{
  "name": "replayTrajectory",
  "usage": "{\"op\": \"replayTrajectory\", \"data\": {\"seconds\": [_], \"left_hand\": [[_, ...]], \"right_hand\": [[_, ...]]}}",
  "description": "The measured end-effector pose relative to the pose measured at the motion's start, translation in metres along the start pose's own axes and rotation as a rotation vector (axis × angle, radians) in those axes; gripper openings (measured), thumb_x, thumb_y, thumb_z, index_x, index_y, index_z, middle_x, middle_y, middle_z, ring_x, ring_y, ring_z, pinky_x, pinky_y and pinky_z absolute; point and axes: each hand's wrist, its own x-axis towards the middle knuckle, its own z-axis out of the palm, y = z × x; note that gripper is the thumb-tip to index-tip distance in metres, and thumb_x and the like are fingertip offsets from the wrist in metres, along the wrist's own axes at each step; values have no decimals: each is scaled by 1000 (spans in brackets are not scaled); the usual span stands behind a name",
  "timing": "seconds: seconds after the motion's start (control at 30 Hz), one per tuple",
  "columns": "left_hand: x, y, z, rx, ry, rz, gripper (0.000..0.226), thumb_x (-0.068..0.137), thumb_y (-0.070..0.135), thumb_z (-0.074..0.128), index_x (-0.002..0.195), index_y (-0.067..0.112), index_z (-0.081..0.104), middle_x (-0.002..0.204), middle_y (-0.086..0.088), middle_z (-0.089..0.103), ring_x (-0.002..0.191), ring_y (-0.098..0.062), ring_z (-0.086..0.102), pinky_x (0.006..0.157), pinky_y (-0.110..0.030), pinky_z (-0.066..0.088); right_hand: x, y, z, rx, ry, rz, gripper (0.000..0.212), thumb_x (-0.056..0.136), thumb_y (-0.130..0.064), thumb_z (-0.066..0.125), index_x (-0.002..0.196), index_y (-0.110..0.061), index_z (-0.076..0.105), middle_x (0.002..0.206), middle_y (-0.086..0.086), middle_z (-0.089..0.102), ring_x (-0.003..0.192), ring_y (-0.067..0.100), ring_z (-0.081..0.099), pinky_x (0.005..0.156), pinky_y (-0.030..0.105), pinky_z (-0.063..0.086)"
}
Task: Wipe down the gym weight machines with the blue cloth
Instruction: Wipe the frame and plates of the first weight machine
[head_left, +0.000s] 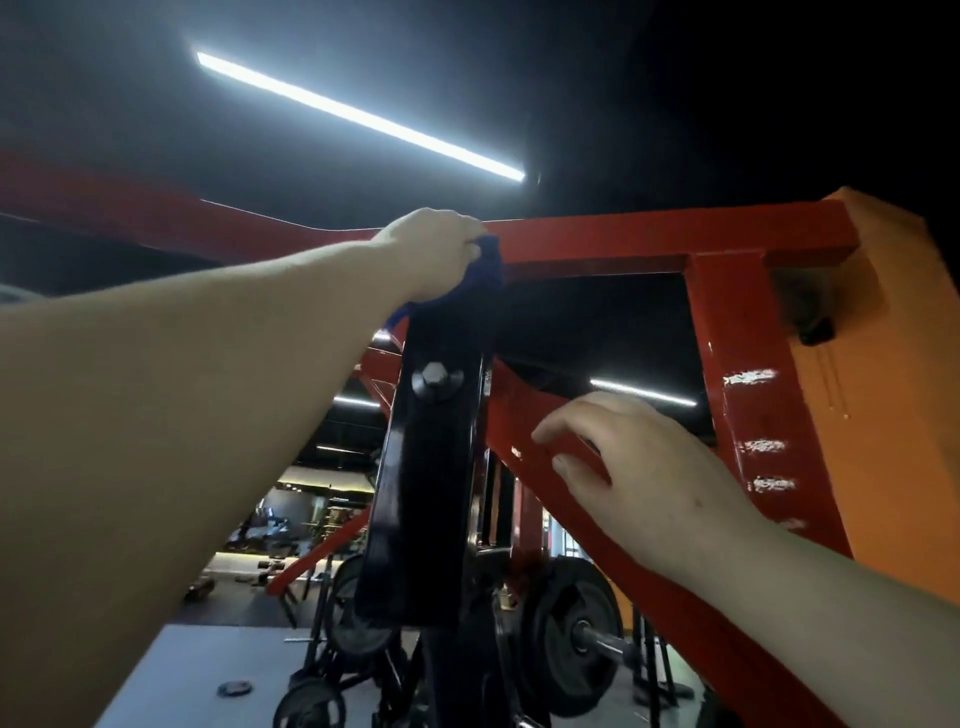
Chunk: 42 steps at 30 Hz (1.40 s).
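Left hand (436, 249) fingers clamped on blue cloth (485, 270) atop red crossbeam (597, 241); right hand (639, 467) fingers loose, bracing diagonal strut (524, 415); overreaching risks cloth slipping.

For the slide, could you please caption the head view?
Left hand presses the blue cloth onto the red steel crossbeam; right hand steadies on the diagonal red brace.

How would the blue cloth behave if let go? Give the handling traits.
The cloth is probably floppy: it bunches under the left hand and a tail droops below. Likely light, held in one grip. It could slide off the red beam.
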Motion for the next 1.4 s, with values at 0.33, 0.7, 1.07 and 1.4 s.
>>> {"op": "replayTrajectory", "data": {"seconds": [0.33,0.7,1.07,1.4], "left_hand": [[-40,-20,-29,-87,31,155,32,93,7,55,113,25,72,118,5,67,113,-17,56,95,-21,37],[-99,-13,-47,-897,-340,84,34,88,-2,65,112,22,64,100,12,71,82,5,68,64,-9,49],[-102,7,-50,-902,-416,-112,15,94,31,62,103,19,66,90,13,62,84,-7,64,76,-27,56],[-94,33,-49,-795,-290,-261,32,90,40,62,102,11,67,85,-9,65,68,-24,60,62,-30,51]], "right_hand": [[11,-17,-3,157,65,75,22,94,-23,60,111,-35,66,114,-21,60,108,0,56,96,26,48],[56,-67,-13,1166,-7,473,94,54,-57,85,134,-21,52,122,3,66,105,21,68,93,39,54],[47,-76,-32,1257,97,668,24,85,-16,73,104,-14,59,90,8,72,73,20,72,61,33,59],[41,-80,-38,1197,-175,673,79,52,-44,78,123,-14,62,109,7,73,104,28,68,97,48,52]]}}
